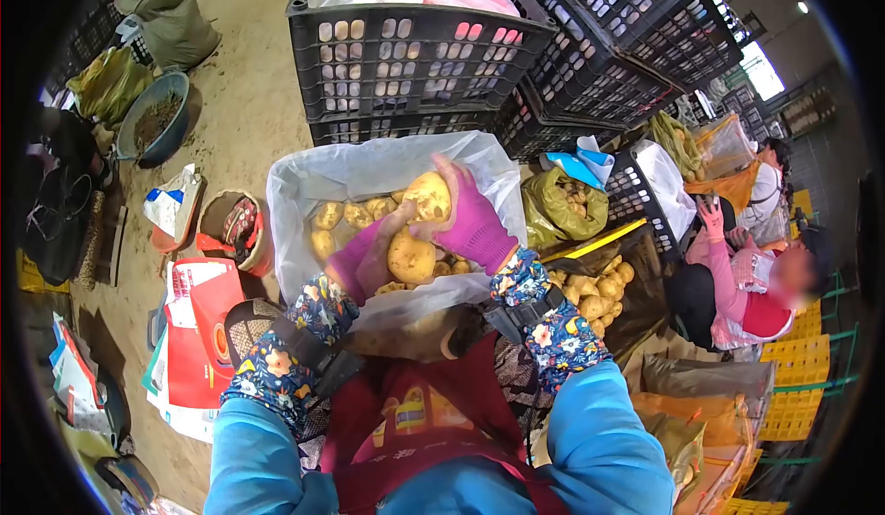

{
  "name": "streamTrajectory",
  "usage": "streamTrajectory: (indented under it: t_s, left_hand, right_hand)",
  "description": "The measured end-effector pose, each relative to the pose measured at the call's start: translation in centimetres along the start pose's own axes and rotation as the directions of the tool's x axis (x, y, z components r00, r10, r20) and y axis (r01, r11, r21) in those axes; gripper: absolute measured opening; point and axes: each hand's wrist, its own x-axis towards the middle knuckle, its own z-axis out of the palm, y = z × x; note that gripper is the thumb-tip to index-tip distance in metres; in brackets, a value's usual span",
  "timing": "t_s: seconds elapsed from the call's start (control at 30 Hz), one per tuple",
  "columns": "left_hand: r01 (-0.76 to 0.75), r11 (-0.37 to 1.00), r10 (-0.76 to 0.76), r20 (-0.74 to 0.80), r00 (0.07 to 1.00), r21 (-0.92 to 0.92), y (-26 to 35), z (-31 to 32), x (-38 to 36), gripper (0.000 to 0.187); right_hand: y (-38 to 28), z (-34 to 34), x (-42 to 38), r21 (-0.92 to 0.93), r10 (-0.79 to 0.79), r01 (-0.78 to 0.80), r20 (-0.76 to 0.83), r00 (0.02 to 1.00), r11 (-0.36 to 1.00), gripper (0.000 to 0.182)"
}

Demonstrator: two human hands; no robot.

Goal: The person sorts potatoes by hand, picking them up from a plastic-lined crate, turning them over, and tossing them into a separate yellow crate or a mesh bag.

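Both of my hands wear purple gloves and are over a crate lined with clear plastic (309, 183). My right hand (475, 211) is closed round a large yellow potato (427, 197), its fingers over the top and side. My left hand (371, 252) curls against the left side of another large potato (411, 257), just below the first; part of its grip is hidden. Smaller potatoes (355, 213) lie in the liner around and beneath my hands.
Black crates (415, 63) are stacked beyond the lined crate. To the right are a green sack of potatoes (564, 203) and a loose potato pile (595, 298). A bucket (235, 229) and red packaging (198, 321) are left. A person (737, 284) sits at the right.
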Motion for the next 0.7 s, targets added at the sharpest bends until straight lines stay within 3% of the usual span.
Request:
streamTrajectory:
  t_s: [0.1, 0.2, 0.3, 0.4, 0.5, 0.6, 0.63, 0.7]
  left_hand:
    - [0.077, 0.974, -0.088, -0.043, 0.995, -0.215, 0.2, 0.9, -0.1, 0.060]
    - [0.150, 0.965, -0.172, -0.089, 0.981, -0.213, 0.7, 1.2, 0.0, 0.064]
    - [0.162, 0.966, -0.183, -0.089, 0.979, -0.200, 0.4, 0.3, 0.1, 0.062]
    - [0.115, 0.945, -0.161, -0.130, 0.978, -0.307, 1.1, 1.0, -0.1, 0.058]
    - [0.089, 0.905, -0.146, -0.107, 0.983, -0.416, 1.1, 0.5, 0.1, 0.057]
    - [-0.036, 0.980, 0.015, -0.109, 0.994, -0.193, 1.2, 0.9, -0.1, 0.057]
    - [-0.146, 0.988, 0.138, -0.133, 0.981, -0.049, 1.2, 1.1, 0.1, 0.058]
    - [-0.346, 0.906, 0.382, -0.122, 0.916, 0.243, 1.2, 1.5, 0.5, 0.060]
  right_hand:
    - [0.2, -0.8, 0.7, -0.058, 0.016, -0.011, 0.092, 0.996, 0.998, 0.071]
    - [0.9, -0.7, 0.8, 0.050, -0.023, 0.023, -0.001, 1.000, 0.998, 0.054]
    - [2.9, -0.2, 1.7, 0.509, 0.203, -0.205, 0.060, 0.977, 0.836, 0.043]
    - [1.9, 0.6, 2.7, 0.744, 0.325, -0.193, -0.034, 0.945, 0.640, 0.033]
    - [1.1, 0.6, 2.5, 0.420, 0.100, -0.029, -0.150, 0.984, 0.907, 0.029]
    - [1.8, 0.3, 3.0, 0.672, 0.302, -0.191, -0.050, 0.952, 0.715, 0.033]
    - [1.5, -0.4, 3.1, 0.748, 0.354, -0.228, -0.010, 0.935, 0.623, 0.035]
    - [1.1, -0.9, 2.7, 0.730, 0.363, -0.330, 0.120, 0.924, 0.599, 0.039]
